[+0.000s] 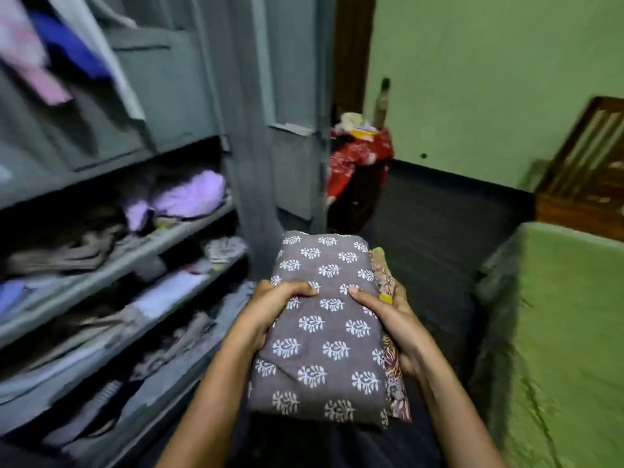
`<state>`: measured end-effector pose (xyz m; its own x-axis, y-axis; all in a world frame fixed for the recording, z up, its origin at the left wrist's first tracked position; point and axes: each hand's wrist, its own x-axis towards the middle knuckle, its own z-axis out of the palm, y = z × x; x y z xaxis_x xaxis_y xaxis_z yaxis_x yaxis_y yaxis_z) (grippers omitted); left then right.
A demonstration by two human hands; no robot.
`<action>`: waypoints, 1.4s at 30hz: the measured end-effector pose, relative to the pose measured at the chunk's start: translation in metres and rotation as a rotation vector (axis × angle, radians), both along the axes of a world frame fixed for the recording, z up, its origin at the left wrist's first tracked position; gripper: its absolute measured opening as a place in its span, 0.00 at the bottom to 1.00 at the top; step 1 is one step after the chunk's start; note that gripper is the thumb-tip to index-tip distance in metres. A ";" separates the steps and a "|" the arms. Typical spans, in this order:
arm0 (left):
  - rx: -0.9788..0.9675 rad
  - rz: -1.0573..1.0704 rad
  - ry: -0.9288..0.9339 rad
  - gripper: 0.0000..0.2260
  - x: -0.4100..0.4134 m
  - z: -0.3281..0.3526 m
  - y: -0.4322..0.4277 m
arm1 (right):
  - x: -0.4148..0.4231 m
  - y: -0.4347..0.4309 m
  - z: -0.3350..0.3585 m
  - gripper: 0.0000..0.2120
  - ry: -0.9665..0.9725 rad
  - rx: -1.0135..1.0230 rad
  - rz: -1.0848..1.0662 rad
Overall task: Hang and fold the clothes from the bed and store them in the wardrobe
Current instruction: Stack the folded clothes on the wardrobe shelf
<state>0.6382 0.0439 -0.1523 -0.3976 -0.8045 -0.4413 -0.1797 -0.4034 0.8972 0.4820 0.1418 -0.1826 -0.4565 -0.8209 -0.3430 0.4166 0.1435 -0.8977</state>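
Both arms are in shot, bare, rising from the bottom edge and angling in toward the centre of the frame. The left forearm (209, 400) slants up from lower left, wrist bent inward. The left hand (270, 309) clamps the left side of the folded clothes (324, 332), its fingers (300, 292) curled over the top. The right forearm (452, 410) comes in from lower right. The right hand (391, 322) cups the opposite side, with its thumb (361, 297) laid flat across the top and its fingers wrapped under the edge. The hands are level, facing each other.
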 end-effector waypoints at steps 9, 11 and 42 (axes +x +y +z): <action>-0.123 0.563 0.061 0.10 0.216 0.050 -0.039 | 0.187 -0.140 0.049 0.37 0.014 -0.141 0.596; -0.145 0.681 0.056 0.11 0.250 0.059 -0.044 | 0.223 -0.162 0.057 0.35 0.020 -0.161 0.698; -0.445 0.999 -0.017 0.07 0.432 0.177 -0.356 | 0.423 -0.543 0.188 0.37 0.159 -0.506 1.039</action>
